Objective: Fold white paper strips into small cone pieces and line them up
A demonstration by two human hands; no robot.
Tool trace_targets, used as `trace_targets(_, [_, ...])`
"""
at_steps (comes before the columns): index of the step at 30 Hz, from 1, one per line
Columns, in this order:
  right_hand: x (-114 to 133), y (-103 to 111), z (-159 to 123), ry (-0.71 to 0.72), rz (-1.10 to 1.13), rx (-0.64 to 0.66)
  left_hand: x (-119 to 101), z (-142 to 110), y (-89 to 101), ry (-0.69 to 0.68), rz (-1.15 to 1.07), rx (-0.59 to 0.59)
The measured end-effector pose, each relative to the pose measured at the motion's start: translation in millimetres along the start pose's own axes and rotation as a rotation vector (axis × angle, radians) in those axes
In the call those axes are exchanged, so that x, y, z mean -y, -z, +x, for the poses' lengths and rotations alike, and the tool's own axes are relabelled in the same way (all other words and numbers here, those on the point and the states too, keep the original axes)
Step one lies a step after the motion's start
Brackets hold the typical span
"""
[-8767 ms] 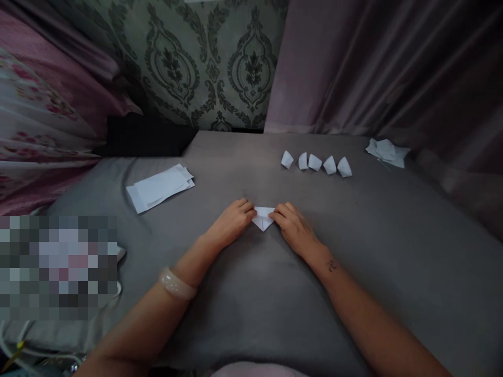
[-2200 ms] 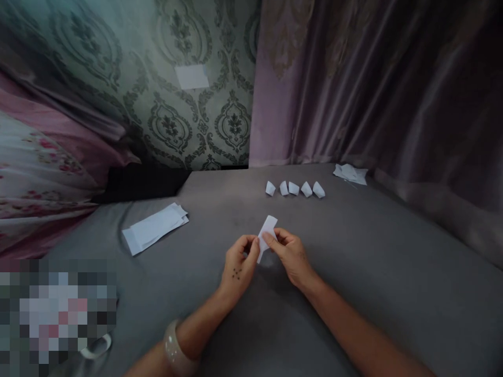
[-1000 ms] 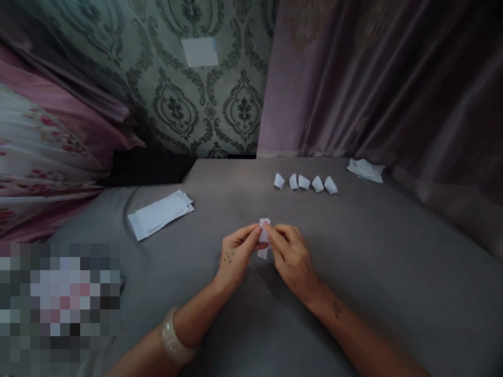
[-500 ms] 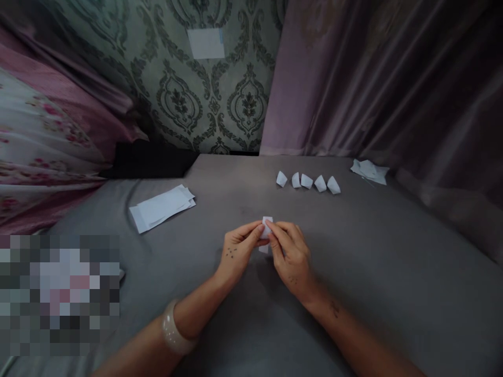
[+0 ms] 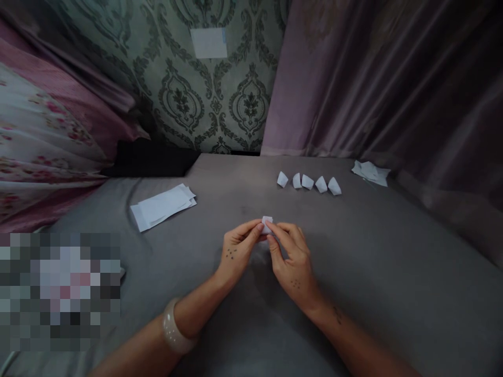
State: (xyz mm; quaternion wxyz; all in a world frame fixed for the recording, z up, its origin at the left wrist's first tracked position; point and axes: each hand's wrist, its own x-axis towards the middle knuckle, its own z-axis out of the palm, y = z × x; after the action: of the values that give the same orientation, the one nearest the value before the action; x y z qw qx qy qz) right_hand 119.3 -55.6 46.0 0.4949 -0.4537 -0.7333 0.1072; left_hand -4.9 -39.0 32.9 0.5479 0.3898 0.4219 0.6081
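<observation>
Between my hands, above the middle of the grey cloth, is a small folded piece of white paper point(image 5: 267, 224). My left hand point(image 5: 240, 246) pinches its left side between thumb and fingers. From the right, my right hand point(image 5: 291, 252) grips the same paper, with a fingertip pressed on its face and the thumb at its lower edge. Fingers cover part of the folds. Beyond the hands, several small folded paper pieces point(image 5: 307, 182) stand in a row. To the left lies a stack of white paper strips point(image 5: 165, 206).
Crumpled paper scraps point(image 5: 371, 173) lie at the far right of the grey cloth surface point(image 5: 377, 272). A black cloth point(image 5: 153, 158) is at the back left. Curtains point(image 5: 341, 78) hang at both sides, and a white sheet point(image 5: 209, 43) is on the patterned wall.
The paper flap that hung below the fingers no longer shows; the paper looks shorter. My right thumb has shifted slightly, and both hands still grip the paper.
</observation>
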Motion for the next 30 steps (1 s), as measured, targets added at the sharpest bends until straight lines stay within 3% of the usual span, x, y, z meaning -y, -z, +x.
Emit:
trace_targets(11, [2.0, 0.3, 1.8, -0.021, 0.054, 0.003, 0.9, -0.5, 0.4, 0.005, -0.007, 0.010])
trace_targets(16, [1.7, 2.1, 4.6, -0.027, 0.083, -0.013, 4.4, 0.5, 0.9, -0.043, -0.041, 0.071])
trace_targets(24, [-2.6, 3.1, 3.0, -0.190, 0.141, -0.064, 7.4, 1.3, -1.4, -0.050, -0.129, 0.082])
trace_targets(30, [-4.2, 3.6, 2.0, 0.060, 0.056, -0.066, 3.1, -2.7, -3.3, 0.006, -0.098, 0.065])
